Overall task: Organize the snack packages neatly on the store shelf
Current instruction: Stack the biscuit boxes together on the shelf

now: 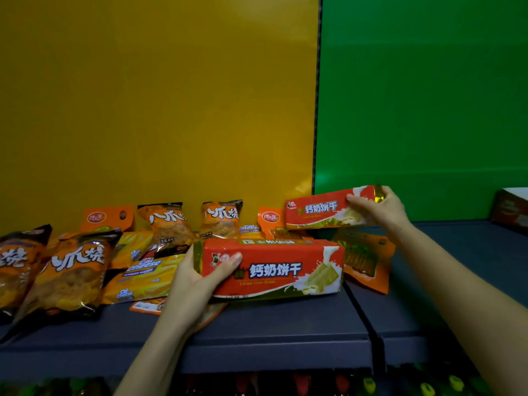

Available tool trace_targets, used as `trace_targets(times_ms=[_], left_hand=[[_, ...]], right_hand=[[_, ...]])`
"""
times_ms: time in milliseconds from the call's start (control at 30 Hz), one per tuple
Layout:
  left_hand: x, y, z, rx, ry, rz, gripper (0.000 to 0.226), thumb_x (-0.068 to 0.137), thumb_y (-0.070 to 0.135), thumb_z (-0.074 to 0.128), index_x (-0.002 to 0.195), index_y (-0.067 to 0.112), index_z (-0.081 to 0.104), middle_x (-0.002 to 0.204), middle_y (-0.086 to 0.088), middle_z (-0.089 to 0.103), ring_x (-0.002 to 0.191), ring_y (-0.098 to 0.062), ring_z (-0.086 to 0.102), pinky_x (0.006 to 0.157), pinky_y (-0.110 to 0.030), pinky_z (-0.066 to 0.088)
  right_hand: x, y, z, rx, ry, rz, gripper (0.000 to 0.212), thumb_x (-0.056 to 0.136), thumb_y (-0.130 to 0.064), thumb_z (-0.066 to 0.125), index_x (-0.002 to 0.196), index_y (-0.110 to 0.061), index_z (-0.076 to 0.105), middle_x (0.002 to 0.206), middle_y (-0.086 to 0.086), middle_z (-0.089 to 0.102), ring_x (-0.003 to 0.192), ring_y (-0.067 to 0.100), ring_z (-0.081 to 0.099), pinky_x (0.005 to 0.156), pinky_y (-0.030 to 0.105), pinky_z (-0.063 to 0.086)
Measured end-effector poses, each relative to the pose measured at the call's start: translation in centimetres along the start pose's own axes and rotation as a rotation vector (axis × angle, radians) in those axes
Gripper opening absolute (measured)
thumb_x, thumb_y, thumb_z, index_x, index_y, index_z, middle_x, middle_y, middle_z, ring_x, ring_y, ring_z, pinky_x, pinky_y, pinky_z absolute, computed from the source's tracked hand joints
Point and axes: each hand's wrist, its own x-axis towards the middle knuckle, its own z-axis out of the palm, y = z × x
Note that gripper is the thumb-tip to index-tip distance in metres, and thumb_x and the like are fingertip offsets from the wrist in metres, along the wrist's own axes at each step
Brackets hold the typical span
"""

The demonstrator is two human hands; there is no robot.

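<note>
1. Nearest, the shelf (pixel 274 332) has a dark front edge that is bare; both forearms reach in over it from below.
2. Left hand (pixel 197 277) grips the left end of the front biscuit pack (pixel 271 270), thumb pressed on its red face, fingers curled behind that end. Pack sits long-side-on near the shelf's middle, label facing out; probably being squared to the front edge.
3. Right hand (pixel 377 208) pinches the right end of the second biscuit pack (pixel 325 210), fingers clamped over its gold crimp. It's held up above the shelf, slightly tilted, behind and right of the first one; likely matching stock, to go beside or on top.
4. Under that raised pack an orange pouch (pixel 365 260) lies flat and askew, close to the seam between shelf sections. Needs straightening.
5. Left side: octopus-snack bags (pixel 71 270) lean toward the left edge, overlapping; cheese wafer packs (pixel 145 277) lie flat, jumbled just beside the left hand.
6. Back edge: two more snack bags (pixel 220 218) stand upright against the yellow back panel (pixel 157 95). Green panel (pixel 423 95) behind the right section; a box (pixel 511 210) at the far right, mostly cut off.
7. Judgement: sorting is mid-way, left side unsorted.
</note>
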Motion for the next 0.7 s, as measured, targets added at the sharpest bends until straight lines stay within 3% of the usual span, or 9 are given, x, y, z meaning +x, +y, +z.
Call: trace_targets(times_ms=[133, 267, 400, 533, 700], left_hand=[[-0.1, 0.9, 0.1, -0.04, -0.002, 0.042, 0.026, 0.073, 0.024, 0.071, 0.093, 0.032, 0.055, 0.086, 0.008, 0.069, 0.067, 0.003, 0.069, 0.049, -0.009, 0.05], [-0.5, 2.2, 0.7, -0.115, -0.016, 0.087, 0.023, 0.074, 0.024, 0.07, 0.091, 0.032, 0.056, 0.087, 0.009, 0.068, 0.065, 0.003, 0.069, 0.05, -0.01, 0.051], [-0.9, 3.0, 2.8, -0.196, -0.063, 0.084, 0.029, 0.064, 0.036, 0.07, 0.089, 0.033, 0.055, 0.092, 0.006, 0.068, 0.081, -0.012, 0.068, 0.07, -0.032, 0.055], [-1.5, 2.7, 6.6, -0.318, -0.149, 0.054, 0.022, 0.074, 0.026, 0.069, 0.088, 0.033, 0.053, 0.09, 0.007, 0.066, 0.082, -0.009, 0.065, 0.068, -0.025, 0.049], [-3.4, 2.0, 12.7, -0.413, -0.311, 0.005, 0.03, 0.069, 0.027, 0.071, 0.095, 0.03, 0.057, 0.091, 0.006, 0.07, 0.076, -0.004, 0.07, 0.063, -0.018, 0.056]], right_hand=[[-1.2, -1.7, -1.5, -0.096, 0.066, -0.037, 0.067, 0.059, -0.055, 0.079, 0.112, -0.025, 0.054, 0.112, 0.004, 0.066, 0.108, 0.026, 0.06, 0.101, 0.047, 0.044], [-3.8, -2.3, -5.0, -0.006, 0.116, -0.051, 0.062, 0.041, -0.065, 0.076, 0.09, -0.033, 0.054, 0.106, 0.0, 0.068, 0.1, 0.023, 0.065, 0.094, 0.047, 0.051], [-7.8, -2.9, -9.1, 0.135, 0.2, -0.081, 0.048, 0.067, -0.038, 0.08, 0.105, -0.021, 0.056, 0.109, 0.006, 0.068, 0.1, 0.023, 0.066, 0.088, 0.041, 0.055], [-12.3, -2.1, -13.9, 0.211, 0.33, -0.09, 0.042, 0.073, -0.031, 0.077, 0.108, -0.02, 0.055, 0.106, 0.004, 0.067, 0.093, 0.018, 0.066, 0.075, 0.03, 0.053], [-17.2, -0.7, -20.7, 0.182, 0.508, -0.089, 0.043, 0.077, -0.026, 0.074, 0.114, -0.017, 0.054, 0.108, 0.004, 0.067, 0.095, 0.018, 0.065, 0.085, 0.032, 0.053]])
